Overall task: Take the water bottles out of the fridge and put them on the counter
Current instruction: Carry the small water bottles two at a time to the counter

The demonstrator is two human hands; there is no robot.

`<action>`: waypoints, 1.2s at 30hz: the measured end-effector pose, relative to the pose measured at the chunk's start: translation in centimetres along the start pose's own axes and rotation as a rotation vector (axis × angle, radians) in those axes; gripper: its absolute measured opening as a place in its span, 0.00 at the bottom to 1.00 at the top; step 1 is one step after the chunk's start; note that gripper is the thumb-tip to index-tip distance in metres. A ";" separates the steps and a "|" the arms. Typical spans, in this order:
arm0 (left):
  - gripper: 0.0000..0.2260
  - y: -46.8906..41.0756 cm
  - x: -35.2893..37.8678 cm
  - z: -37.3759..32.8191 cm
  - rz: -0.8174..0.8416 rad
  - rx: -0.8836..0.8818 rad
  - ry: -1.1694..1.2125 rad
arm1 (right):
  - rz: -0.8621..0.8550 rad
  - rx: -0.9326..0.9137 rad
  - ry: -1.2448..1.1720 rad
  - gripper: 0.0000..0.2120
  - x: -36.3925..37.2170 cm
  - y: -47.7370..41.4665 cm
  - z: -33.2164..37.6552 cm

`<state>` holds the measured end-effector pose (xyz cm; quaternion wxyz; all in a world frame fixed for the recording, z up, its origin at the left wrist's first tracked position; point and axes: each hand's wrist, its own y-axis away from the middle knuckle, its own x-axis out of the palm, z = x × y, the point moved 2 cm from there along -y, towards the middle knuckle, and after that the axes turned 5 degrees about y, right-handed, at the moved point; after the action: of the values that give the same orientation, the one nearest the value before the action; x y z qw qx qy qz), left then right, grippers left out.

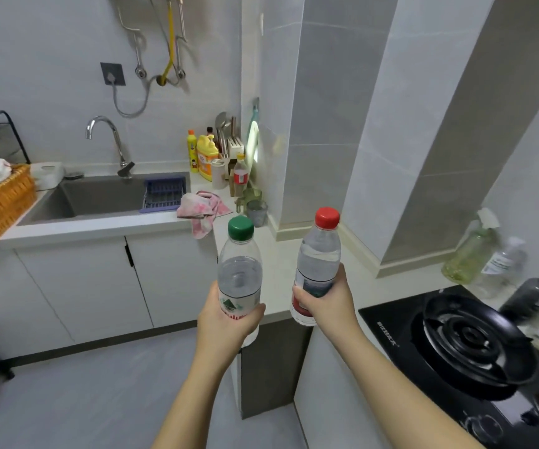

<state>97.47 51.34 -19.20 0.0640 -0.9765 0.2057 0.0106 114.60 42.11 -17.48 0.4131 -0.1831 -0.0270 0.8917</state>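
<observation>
Both hands (pixel 229 319) (pixel 324 301) grip bottles (pixel 240 277) (pixel 318 264) low; set near the surface (pixel 281 270) edge, one could tip off.

Head cam, wide-angle, looks fwd/down, close to counter (pixel 279 270).

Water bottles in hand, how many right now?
2. The green-capped bottle is in the left hand, the red-capped bottle in the right hand, both in front of the counter. Other bottles standing on the counter are not held.
</observation>
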 end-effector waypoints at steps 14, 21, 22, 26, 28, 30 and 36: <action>0.21 -10.9 10.5 3.6 0.070 -0.018 -0.044 | -0.034 0.124 0.030 0.30 -3.7 -11.8 -7.2; 0.23 -20.2 14.0 7.4 0.155 -0.059 -0.060 | -0.078 0.188 0.019 0.26 -1.6 -20.0 -11.2; 0.23 -21.6 14.5 8.0 0.158 -0.075 -0.052 | -0.088 0.197 0.027 0.26 -1.3 -21.2 -11.9; 0.23 -26.1 15.9 10.6 0.158 -0.161 -0.019 | -0.124 0.263 0.037 0.23 -0.3 -24.7 -14.6; 0.23 -28.2 16.6 12.3 0.169 -0.193 -0.018 | -0.130 0.297 0.047 0.23 0.3 -26.2 -16.2; 0.24 -29.7 17.4 13.6 0.193 -0.210 -0.029 | -0.130 0.317 0.048 0.24 0.9 -27.4 -17.5; 0.27 -32.6 19.4 17.2 0.272 -0.256 -0.074 | -0.054 0.372 0.085 0.27 2.4 -30.2 -21.3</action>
<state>128.46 75.33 -33.22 -0.0553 -0.9387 0.3305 0.0811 142.53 61.58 -32.07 0.4643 -0.1405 0.1509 0.8614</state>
